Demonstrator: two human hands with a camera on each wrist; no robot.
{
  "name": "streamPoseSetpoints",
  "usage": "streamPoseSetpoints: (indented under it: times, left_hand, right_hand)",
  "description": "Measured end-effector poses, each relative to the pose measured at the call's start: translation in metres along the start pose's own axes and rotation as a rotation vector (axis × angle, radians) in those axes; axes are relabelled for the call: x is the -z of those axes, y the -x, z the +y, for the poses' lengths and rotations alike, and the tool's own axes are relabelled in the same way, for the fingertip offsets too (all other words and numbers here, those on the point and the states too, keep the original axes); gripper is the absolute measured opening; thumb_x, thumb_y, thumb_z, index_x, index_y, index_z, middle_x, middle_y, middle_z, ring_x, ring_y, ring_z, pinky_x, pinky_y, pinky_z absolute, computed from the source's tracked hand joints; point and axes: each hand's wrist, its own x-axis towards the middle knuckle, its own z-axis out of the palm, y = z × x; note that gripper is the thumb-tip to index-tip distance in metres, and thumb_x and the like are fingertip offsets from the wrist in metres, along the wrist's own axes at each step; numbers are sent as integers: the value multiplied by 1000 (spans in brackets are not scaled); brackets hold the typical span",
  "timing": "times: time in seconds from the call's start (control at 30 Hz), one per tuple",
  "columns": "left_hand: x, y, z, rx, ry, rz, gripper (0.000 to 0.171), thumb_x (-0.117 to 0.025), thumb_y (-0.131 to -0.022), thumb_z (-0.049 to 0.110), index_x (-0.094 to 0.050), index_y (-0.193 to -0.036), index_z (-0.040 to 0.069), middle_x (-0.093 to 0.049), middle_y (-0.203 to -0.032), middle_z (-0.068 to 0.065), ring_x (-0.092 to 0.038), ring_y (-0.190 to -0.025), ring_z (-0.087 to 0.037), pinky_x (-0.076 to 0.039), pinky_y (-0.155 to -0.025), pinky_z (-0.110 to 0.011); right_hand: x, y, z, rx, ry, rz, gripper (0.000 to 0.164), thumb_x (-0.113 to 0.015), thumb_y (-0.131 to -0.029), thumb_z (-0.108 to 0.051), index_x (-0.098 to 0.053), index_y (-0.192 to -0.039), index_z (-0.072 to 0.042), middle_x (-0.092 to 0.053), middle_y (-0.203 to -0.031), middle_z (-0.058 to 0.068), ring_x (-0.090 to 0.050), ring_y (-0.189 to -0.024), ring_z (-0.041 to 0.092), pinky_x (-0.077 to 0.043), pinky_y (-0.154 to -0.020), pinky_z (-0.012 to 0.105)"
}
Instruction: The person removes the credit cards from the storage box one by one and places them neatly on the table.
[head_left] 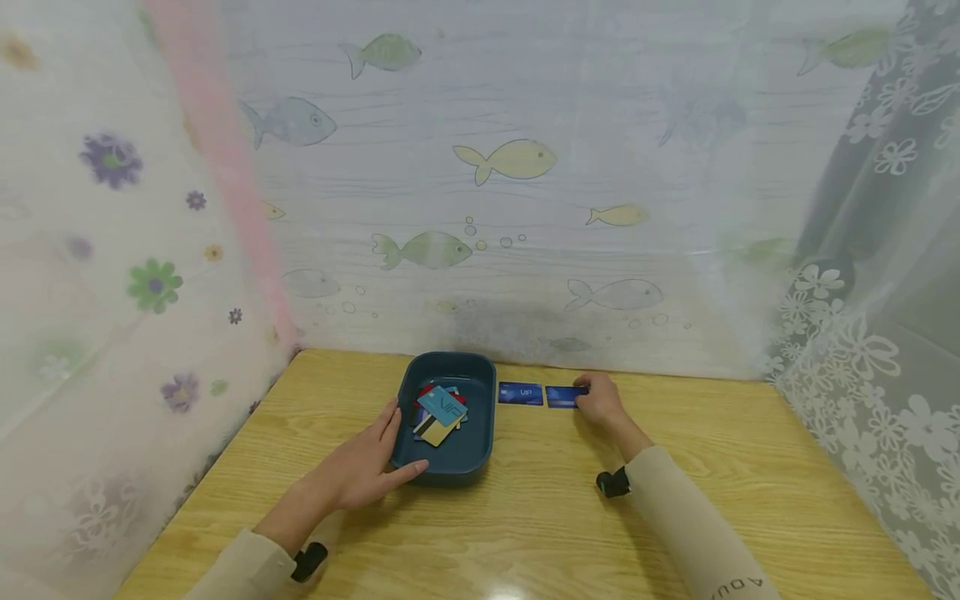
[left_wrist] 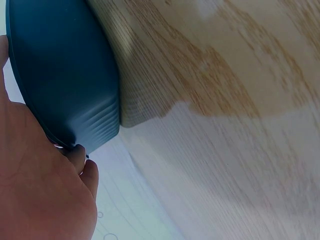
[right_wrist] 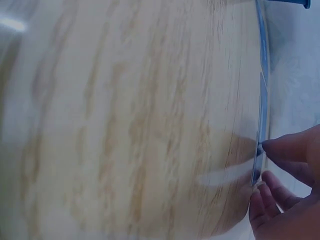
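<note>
A dark blue tray [head_left: 480, 442] stands on the table, holding a loose pile of cards [head_left: 442, 408], the top one light blue. My left hand [head_left: 360, 467] rests against its left side and near corner, thumb on the near rim and fingers along the left rim. In the left wrist view the tray's outer wall [left_wrist: 65, 65] shows beside the palm. To the right of the tray lies a blue VIP card [head_left: 520, 393]. Beside it, with a narrow gap, my right hand [head_left: 602, 402] pinches the right end of a second blue card [head_left: 561, 397], flat at the table surface.
The wooden table [head_left: 555, 533] ends at a fish-print curtain [head_left: 502, 200] close behind the cards. Flower-print sheets hang along the left side [head_left: 112, 250] and right side [head_left: 877, 358].
</note>
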Motion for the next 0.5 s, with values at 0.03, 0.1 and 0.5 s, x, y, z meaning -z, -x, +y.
streamPoseSetpoints:
  times: [0.03,0.1,0.5]
  left_hand:
    - [0,0,0,2,-1,-2,113,-36,-92,84,-14,-162,-2,-3,-172,-13,-24,-154,-35,-33,-118,-53]
    - [0,0,0,5,-4,-3,114,-36,-92,84,-15,-162,-2,-3,-172,-13,-24,-154,-35,-33,-118,-53]
    - [0,0,0,4,-5,-3,113,-35,-92,84,-14,-162,-1,-3,-172,-13,-24,-154,-35,-34,-118,-53]
  right_hand:
    - [0,0,0,3,6,2,33,-58,-87,8,-67,-117,15,-64,-124,33,-57,-121,49,-48,-102,55]
    - [-1,1,0,3,13,3,33,-58,-87,7,-68,-117,15,-64,-123,33,-57,-121,48,-48,-102,55]
    - [-1,3,-4,-30,33,-1,37,-55,-88,5,-65,-123,14,-63,-128,33,-56,-123,48,-48,-102,55]
